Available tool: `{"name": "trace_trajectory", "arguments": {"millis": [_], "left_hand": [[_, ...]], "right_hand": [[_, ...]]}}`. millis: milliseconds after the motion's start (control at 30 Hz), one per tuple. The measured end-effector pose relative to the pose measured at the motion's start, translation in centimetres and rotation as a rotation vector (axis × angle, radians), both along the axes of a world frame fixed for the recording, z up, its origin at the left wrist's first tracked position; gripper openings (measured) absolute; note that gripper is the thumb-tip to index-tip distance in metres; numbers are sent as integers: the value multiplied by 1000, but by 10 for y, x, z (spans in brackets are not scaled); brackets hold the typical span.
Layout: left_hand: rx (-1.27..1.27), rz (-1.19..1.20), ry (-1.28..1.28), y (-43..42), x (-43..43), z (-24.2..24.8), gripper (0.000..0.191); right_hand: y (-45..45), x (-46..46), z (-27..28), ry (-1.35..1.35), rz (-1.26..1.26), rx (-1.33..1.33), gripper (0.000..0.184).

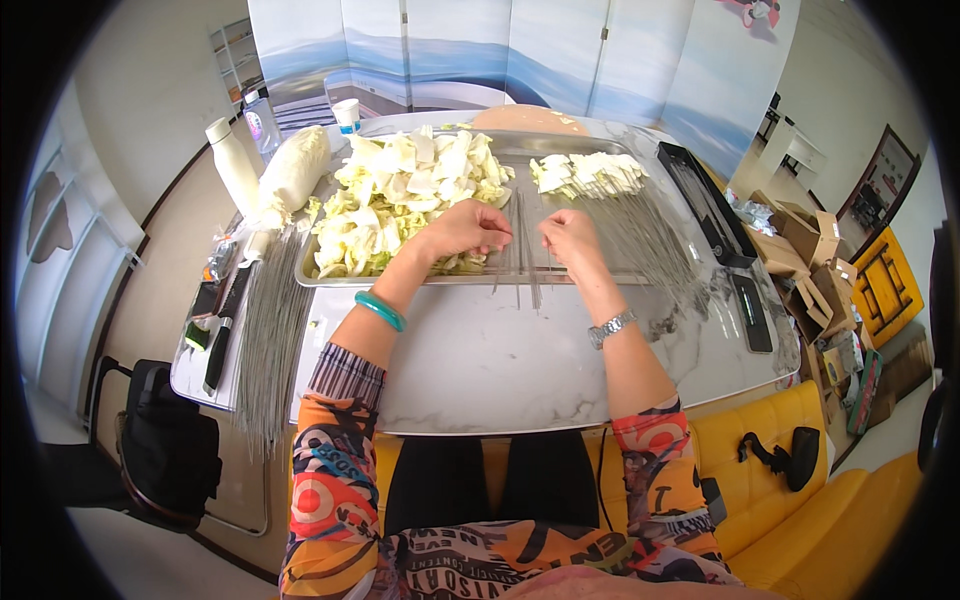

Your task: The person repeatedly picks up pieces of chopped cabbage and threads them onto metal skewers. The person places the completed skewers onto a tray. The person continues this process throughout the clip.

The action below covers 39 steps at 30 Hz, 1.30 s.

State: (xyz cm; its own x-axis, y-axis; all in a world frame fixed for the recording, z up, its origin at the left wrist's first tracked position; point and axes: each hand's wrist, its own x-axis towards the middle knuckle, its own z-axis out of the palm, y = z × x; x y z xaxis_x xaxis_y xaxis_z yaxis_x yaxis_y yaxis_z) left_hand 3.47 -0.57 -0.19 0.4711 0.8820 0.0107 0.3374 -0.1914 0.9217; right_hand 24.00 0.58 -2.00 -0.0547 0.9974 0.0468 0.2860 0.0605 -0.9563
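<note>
A large metal tray (450, 280) holds a heap of cut cabbage leaves (420, 169) on its left side. At its right, cabbage pieces (589, 175) sit in a row on the ends of many thin metal skewers (652, 232). My left hand (469, 229) is at the heap's right edge with its fingertips closed together; whether something is between them is too small to tell. Beside it, several loose skewers (529, 255) lie across the tray's front rim. My right hand (570, 238) is just right of these, its thumb and fingers pinched near a thin skewer; its grip is unclear.
At the left are a whole cabbage (296, 169), a white bottle (231, 166), a skewer bundle (274, 345) over the table's edge, and a black-handled knife (219, 352). A black box of skewers (709, 202) and a phone (751, 313) lie right. A paper cup (347, 116) stands behind.
</note>
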Motion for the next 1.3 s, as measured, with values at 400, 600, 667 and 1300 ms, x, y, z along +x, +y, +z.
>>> {"name": "trace_trajectory", "arguments": {"millis": [400,600,667,1300], "left_hand": [[60,132,-88,-3,1,5,9],[164,215,-151,-2,3,4,11],[210,247,-121,1,2,3,12],[425,437,-42,8,-3,-2,15]], "right_hand": [[-9,-1,9,54,-2,27,17],[-10,0,7,69,4,49,18],[-11,0,7,87,7,50,16],[-17,1,13,105,38,26,12]]}}
